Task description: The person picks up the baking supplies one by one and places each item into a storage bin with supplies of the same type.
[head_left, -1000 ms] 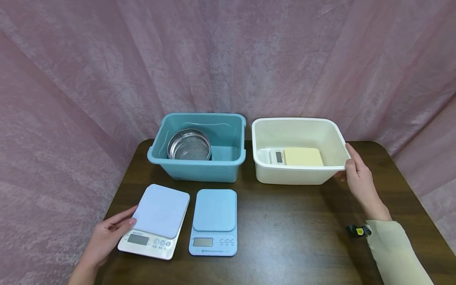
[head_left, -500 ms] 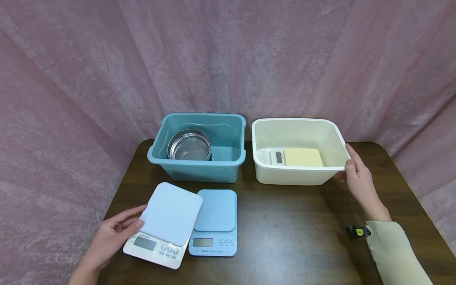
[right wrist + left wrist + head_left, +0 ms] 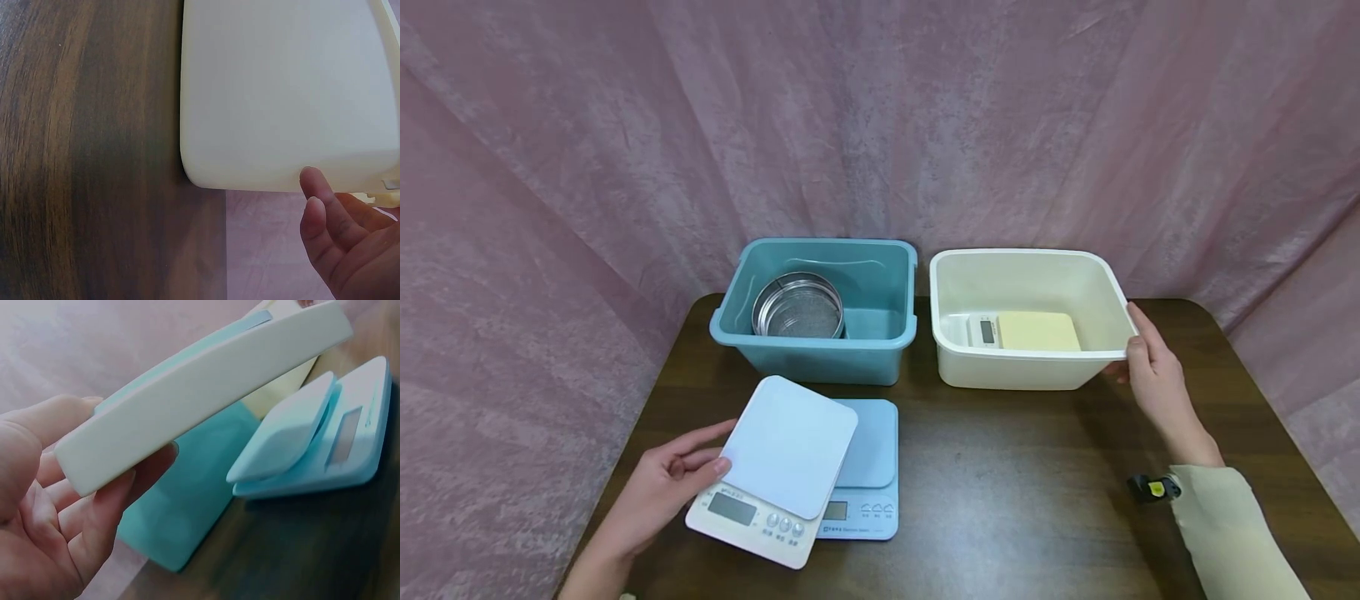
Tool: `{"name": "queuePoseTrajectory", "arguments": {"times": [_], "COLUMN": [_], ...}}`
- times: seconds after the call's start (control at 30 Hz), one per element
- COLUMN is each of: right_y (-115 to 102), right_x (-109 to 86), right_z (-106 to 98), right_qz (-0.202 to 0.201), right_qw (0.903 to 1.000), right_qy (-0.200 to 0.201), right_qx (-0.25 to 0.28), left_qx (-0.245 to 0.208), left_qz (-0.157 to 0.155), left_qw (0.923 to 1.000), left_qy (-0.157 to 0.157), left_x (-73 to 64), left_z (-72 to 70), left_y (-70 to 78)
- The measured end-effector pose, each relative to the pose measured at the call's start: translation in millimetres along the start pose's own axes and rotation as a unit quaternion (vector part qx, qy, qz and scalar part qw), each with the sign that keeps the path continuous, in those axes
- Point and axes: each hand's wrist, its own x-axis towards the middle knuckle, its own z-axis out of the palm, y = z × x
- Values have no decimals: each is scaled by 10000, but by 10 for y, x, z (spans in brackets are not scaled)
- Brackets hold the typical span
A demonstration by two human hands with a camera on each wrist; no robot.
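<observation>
My left hand (image 3: 658, 492) grips the left edge of a white kitchen scale (image 3: 790, 450), thumb on top and fingers beneath. The left wrist view shows that scale (image 3: 206, 394) tilted and raised off the table. It overlaps a pale blue kitchen scale (image 3: 876, 471) lying on the table to its right. My right hand (image 3: 1165, 392) holds the right end of a cream bin (image 3: 1007, 372) by its rim. Inside that bin lies a kitchen scale with a yellow platform (image 3: 1037, 331). In the right wrist view, fingertips (image 3: 309, 178) touch the bin's outer wall (image 3: 287, 94).
A teal bin (image 3: 820, 358) stands at the back left, left of the cream one. Round metal sieves (image 3: 801, 310) sit in its left half. The dark wooden table (image 3: 1000, 475) backs onto a pink curtain (image 3: 880, 125).
My left hand has lifted the white scale and carried it right, turning it slightly clockwise, so it now covers part of the pale blue scale. The right hand has stayed on the bin.
</observation>
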Motion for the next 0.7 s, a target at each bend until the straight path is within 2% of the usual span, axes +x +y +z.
{"name": "queuePoseTrajectory", "arguments": {"times": [0.37,0.7], "right_y": [1,-11], "right_x": [-11,-5], "right_z": [-10,-4], "right_qz": [-7,8], "right_qw": [10000,10000], "right_qy": [19,-10], "right_qx": [-51,-31], "left_qx": [-21,-246], "left_qz": [46,300], "left_qw": [9992,9963], "left_qy": [-384,-761], "left_x": [217,392], "left_z": [171,333], "left_y": [202,415]}}
